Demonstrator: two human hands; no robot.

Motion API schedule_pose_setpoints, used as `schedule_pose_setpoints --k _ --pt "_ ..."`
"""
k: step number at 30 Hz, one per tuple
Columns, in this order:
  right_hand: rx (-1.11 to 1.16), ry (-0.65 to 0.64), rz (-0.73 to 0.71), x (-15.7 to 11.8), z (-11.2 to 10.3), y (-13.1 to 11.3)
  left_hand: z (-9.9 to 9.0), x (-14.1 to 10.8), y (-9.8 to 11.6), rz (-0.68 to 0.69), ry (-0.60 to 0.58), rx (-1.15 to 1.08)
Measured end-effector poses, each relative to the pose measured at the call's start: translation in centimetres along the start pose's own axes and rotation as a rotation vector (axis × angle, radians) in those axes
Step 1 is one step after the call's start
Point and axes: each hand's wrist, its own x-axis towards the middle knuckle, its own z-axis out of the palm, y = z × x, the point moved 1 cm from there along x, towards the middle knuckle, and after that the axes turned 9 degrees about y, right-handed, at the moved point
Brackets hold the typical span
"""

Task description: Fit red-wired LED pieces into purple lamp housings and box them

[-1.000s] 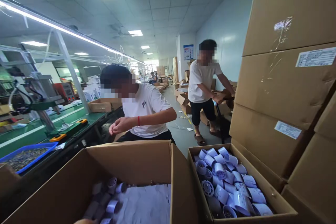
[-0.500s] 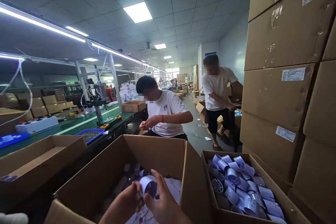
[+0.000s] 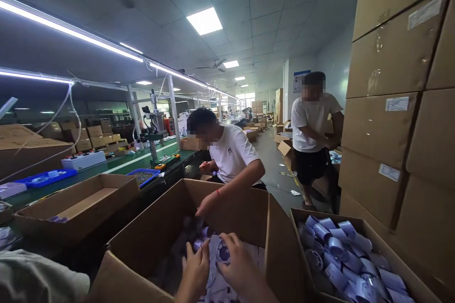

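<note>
My right hand (image 3: 239,261) is closed round a white plastic cylinder (image 3: 223,252), its ringed end with a dark round centre facing up and left. Just left of it, my left hand (image 3: 195,267) has its thumb and fingers apart. Another pale cylinder (image 3: 198,245) shows between those fingertips; whether they touch it is unclear. Both hands are inside a large cardboard box (image 3: 284,241) with more white cylinders and thin white sheets in it. A co-worker's hand (image 3: 206,204) with a red wristband reaches over the far side into the same box.
A second carton (image 3: 296,232), full of white cylinders, stands at the right. Tall stacked cartons (image 3: 377,137) rise behind it. On the left are a long open carton (image 3: 71,232), a blue tray (image 3: 142,177) of small parts and a bench press (image 3: 154,137). Another person (image 3: 313,128) stands behind.
The co-worker's arm has reached into the box. My left hand has come away from the cylinder, which my right hand now holds turned end-on. The view has swung left.
</note>
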Motion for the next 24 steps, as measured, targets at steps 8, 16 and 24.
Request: schedule_pose_setpoints --k 8,16,24 --pt "-0.035 -0.100 -0.063 -1.4 0.2 -1.9 1.9 -1.0 1.3 -0.107 -0.024 -0.411" --pt "0.099 -0.060 -0.111 -1.9 0.3 -2.7 -0.5 -2.7 4.5 -0.296 0.065 -0.540" --pt "0.181 0.087 0.002 -2.2 0.4 -2.8 -1.8 -2.2 5.4 -0.368 0.146 -0.661"
